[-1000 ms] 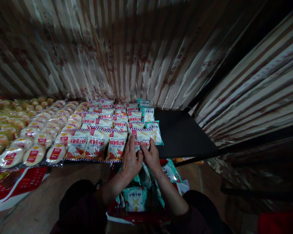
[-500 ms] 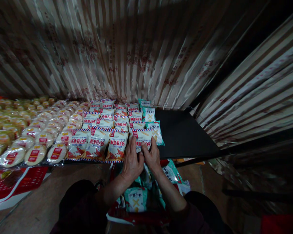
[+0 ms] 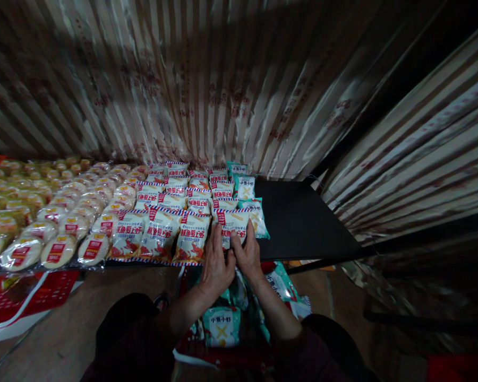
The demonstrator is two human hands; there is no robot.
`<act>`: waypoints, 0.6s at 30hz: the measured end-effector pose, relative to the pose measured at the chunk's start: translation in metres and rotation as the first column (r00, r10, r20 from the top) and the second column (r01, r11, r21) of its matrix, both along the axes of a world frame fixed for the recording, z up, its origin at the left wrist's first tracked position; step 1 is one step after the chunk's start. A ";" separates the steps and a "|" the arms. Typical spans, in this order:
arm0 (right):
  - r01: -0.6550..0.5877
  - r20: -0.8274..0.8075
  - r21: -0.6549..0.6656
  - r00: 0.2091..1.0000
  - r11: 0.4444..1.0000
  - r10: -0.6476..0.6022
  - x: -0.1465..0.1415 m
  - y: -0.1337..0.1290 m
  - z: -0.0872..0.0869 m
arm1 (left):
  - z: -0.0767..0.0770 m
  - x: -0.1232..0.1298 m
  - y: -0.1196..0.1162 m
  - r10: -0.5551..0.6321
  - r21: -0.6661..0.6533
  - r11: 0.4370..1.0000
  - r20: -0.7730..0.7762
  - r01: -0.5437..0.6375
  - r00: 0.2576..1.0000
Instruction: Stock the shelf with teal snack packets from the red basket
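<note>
Both hands are on one white snack bag (image 3: 231, 220) with red lettering, at the front edge of the black shelf (image 3: 302, 220). My left hand (image 3: 216, 265) grips its left side, thumb near the bottom. My right hand (image 3: 247, 255) grips the lower right side, and the fingers cover part of the print. Left of it stand similar red-lettered bags (image 3: 159, 233) in rows. Behind and to the right, several green-edged bags (image 3: 255, 215) form a short column, the nearest one close to my right fingers.
Round wrapped cakes (image 3: 58, 251) fill the shelf's left part. Below my arms sits a red basket (image 3: 223, 356) with green bags (image 3: 222, 324). Another red basket (image 3: 59, 292) is on the floor at left. A striped curtain (image 3: 207, 79) hangs behind the shelf.
The view has shifted very slightly. Both hands remain on the same bag, with no clear movement against the shelf.
</note>
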State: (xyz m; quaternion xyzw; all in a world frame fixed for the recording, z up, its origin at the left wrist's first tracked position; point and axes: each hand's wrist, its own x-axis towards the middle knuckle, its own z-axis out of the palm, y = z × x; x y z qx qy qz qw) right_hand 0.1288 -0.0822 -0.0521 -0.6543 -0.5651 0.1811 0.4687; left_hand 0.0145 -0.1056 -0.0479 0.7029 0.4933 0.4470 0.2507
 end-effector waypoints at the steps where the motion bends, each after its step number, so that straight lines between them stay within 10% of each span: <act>1: -0.020 0.004 -0.003 1.000 1.000 0.020 0.000 0.000 0.000 | 0.000 0.000 0.000 -0.003 -0.001 1.000 0.000 0.003 1.000; 18: -0.114 0.076 0.003 0.991 0.994 0.113 0.001 -0.005 -0.003 | 0.001 -0.001 0.000 0.031 0.021 0.999 0.047 -0.032 0.998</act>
